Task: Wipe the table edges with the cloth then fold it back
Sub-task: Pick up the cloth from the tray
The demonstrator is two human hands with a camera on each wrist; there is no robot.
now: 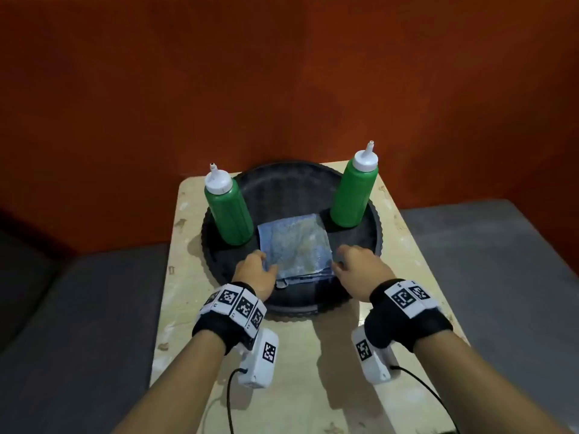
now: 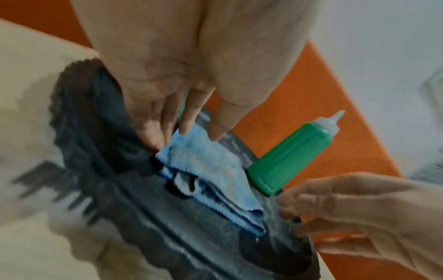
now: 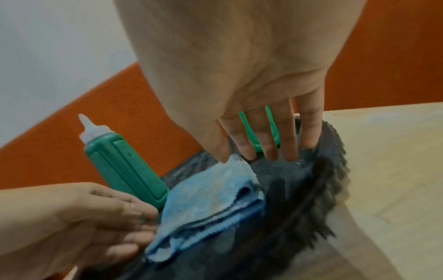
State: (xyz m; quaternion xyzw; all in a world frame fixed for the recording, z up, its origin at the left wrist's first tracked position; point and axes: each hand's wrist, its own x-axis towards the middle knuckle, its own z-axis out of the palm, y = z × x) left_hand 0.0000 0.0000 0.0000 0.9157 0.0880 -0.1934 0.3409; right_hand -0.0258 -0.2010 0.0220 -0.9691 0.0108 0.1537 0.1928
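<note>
A folded light-blue cloth (image 1: 294,245) lies on a round black tray (image 1: 291,189) that sits on a small pale wooden table (image 1: 313,355). My left hand (image 1: 266,261) is at the cloth's near left corner. Its straight fingertips (image 2: 184,130) touch that corner of the cloth (image 2: 210,166). My right hand (image 1: 340,256) is at the near right corner. Its thumb touches the cloth (image 3: 210,199), and its other fingers (image 3: 290,151) rest straight on the tray. Neither hand is closed around the cloth.
Two green squeeze bottles with white nozzles stand on the tray, one left (image 1: 230,211) and one right (image 1: 354,195) of the cloth. An orange wall rises right behind the table. Lower grey surfaces (image 1: 501,277) flank the table on both sides.
</note>
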